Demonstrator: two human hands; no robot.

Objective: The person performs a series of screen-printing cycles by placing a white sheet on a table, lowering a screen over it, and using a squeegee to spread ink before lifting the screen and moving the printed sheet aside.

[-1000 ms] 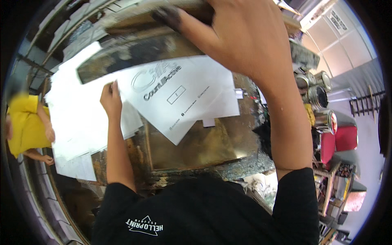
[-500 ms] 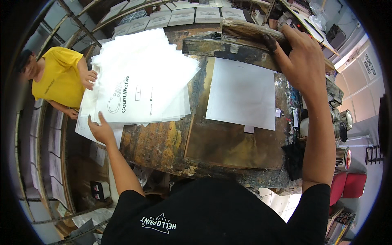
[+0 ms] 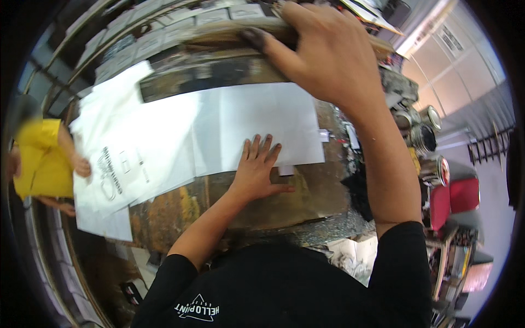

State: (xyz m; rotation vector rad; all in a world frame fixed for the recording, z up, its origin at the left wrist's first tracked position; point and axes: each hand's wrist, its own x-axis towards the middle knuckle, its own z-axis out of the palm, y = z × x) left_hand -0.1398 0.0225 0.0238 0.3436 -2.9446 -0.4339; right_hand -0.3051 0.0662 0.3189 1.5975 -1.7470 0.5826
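My left hand (image 3: 256, 172) lies open, fingers spread, on the lower edge of a blank white sheet (image 3: 270, 112) on the work board (image 3: 314, 197). My right hand (image 3: 333, 57) is closed round the near edge of a raised wooden frame (image 3: 219, 74), which looks like a screen-printing frame stained with dark ink. Dark ink marks the right thumb. On the left, a loose pile of white sheets (image 3: 139, 139) with black print reaches to the blank sheet; where one ends and the other begins is hard to make out.
A co-worker in a yellow shirt (image 3: 44, 156) stands at the left, one hand at the pile. Paint tins (image 3: 421, 138) line the right side, with a red chair (image 3: 464, 195) beyond. Racks with printed pieces (image 3: 205, 16) stand behind the frame.
My left hand has left the printed pile and moved right onto the blank sheet. My right hand still holds the frame. The whole view has shifted, so the table appears further left.
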